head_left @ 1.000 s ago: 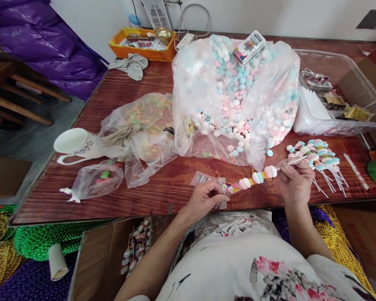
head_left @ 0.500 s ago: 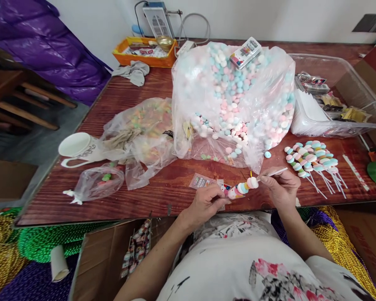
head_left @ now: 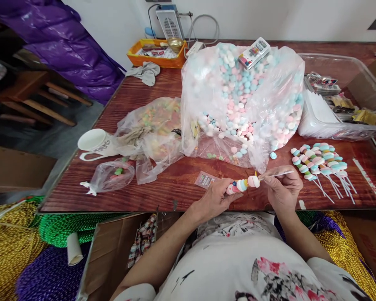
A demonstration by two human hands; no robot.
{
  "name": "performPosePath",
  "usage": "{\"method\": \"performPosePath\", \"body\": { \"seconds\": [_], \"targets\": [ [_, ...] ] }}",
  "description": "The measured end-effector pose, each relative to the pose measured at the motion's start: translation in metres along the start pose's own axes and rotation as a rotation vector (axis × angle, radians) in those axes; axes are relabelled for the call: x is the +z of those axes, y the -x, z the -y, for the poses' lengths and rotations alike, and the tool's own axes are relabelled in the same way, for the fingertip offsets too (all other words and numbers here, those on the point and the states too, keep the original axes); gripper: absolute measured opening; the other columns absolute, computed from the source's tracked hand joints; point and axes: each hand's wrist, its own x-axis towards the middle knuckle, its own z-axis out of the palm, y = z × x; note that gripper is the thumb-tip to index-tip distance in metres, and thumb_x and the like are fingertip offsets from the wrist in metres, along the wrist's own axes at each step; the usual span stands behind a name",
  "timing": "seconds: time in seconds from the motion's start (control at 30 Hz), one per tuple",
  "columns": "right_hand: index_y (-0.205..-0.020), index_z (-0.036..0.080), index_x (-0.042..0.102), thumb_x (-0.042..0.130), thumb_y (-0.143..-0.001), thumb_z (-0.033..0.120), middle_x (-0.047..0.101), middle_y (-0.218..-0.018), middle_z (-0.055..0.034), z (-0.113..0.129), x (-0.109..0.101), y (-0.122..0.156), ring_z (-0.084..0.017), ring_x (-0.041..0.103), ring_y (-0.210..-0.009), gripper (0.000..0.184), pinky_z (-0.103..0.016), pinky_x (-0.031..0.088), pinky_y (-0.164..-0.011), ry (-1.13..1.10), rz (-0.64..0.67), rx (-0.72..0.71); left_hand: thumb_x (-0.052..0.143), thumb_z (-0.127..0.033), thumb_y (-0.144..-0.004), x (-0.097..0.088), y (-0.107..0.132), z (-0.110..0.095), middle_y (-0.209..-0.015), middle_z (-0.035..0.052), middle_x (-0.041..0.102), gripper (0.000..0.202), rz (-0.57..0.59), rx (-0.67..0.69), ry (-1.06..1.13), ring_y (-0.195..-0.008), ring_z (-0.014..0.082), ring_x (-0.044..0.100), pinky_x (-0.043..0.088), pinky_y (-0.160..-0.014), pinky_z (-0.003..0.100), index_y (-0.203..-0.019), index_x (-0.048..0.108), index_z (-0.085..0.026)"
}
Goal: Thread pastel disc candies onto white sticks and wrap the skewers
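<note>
Pink and blue candy stick (head_left: 242,184) just over the near edge of the wooden table (head_left: 175,190), left hand (head_left: 217,200) closed round the candy end, right hand (head_left: 282,190) pinching the thin stick; best slid slow, straight and gentle

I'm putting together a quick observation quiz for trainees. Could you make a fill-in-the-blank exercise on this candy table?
1. The white mug lies on its ____.
2. The left hand and right hand hold one candy skewer; its bare stick points to the person's ____.
3. The tray at the table's far edge is coloured ____.
4. The large clear bag holds pink, white and ____ candies.

Missing words: side; right; orange; blue.
</note>
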Motion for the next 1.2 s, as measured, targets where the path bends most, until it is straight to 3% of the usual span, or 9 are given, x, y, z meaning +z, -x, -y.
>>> {"method": "performPosePath", "body": {
  "seconds": [0.13,0.33,0.57,0.8,0.9,1.2],
  "targets": [
    [-0.071,0.02,0.063,0.079,-0.065,0.008,0.068,-0.066,0.005,0.001,-0.001,-0.004,-0.01,0.063,-0.056,0.021,-0.023,0.052,-0.056,0.069,-0.091,-0.091,0.064,-0.048,-0.084,0.006,0.0,-0.001,-0.07,-0.0027,0.055,0.032,-0.094,-0.098,-0.029,-0.062,0.0107,0.044,0.033,-0.06,0.024,-0.087,0.059,-0.016],
    [-0.066,0.02,0.059,0.082,-0.062,0.013,0.062,-0.063,0.0065,-0.004,-0.003,-0.002,-0.009,0.057,-0.054,0.025,-0.023,0.049,-0.053,0.137,-0.155,-0.071,0.069,-0.051,-0.078,0.009,0.005,0.004,-0.07,-0.001,0.056,0.037,-0.216,-0.095,-0.121,-0.062,0.0118,0.045,0.034,-0.06,0.025,-0.085,0.061,-0.016],
    [-0.07,0.022,0.064,0.078,-0.068,0.013,0.066,-0.066,0.0037,-0.002,0.001,-0.001,-0.012,0.06,-0.059,0.016,-0.026,0.05,-0.058,0.151,0.213,-0.041,0.072,-0.052,-0.074,0.006,0.001,0.003,-0.067,-0.0021,0.055,0.038,-0.088,-0.175,-0.104,-0.061,0.0116,0.044,0.033,-0.059,0.025,-0.077,0.058,-0.017],
    [-0.077,0.025,0.072,0.076,-0.071,0.015,0.071,-0.073,0.0005,0.002,0.001,-0.022,-0.015,0.065,-0.067,0.012,-0.03,0.053,-0.064,0.233,0.377,-0.088,0.077,-0.044,-0.069,-0.009,0.002,-0.003,-0.063,-0.0058,0.044,0.036,0.206,-0.214,0.21,-0.06,0.0099,0.038,0.03,-0.055,0.022,-0.07,0.052,-0.017],
    [-0.078,0.025,0.074,0.074,-0.074,0.015,0.072,-0.073,-0.0006,0.003,0.002,-0.029,-0.018,0.067,-0.069,0.011,-0.033,0.053,-0.065,0.218,0.475,-0.098,0.076,-0.045,-0.068,-0.012,0.006,0.002,-0.06,-0.0063,0.039,0.038,0.271,-0.265,0.298,-0.058,0.0096,0.036,0.028,-0.052,0.022,-0.068,0.05,-0.017],
    [-0.068,0.023,0.067,0.075,-0.072,0.019,0.063,-0.061,0.0022,0.004,0.016,-0.021,-0.014,0.058,-0.058,0.01,-0.029,0.046,-0.056,0.312,0.481,-0.101,0.076,-0.036,-0.07,-0.009,0.006,0.004,-0.073,-0.0033,0.055,0.028,0.078,-0.229,0.272,-0.067,0.0122,0.046,0.039,-0.064,0.025,-0.082,0.062,-0.015]
  ]
}}
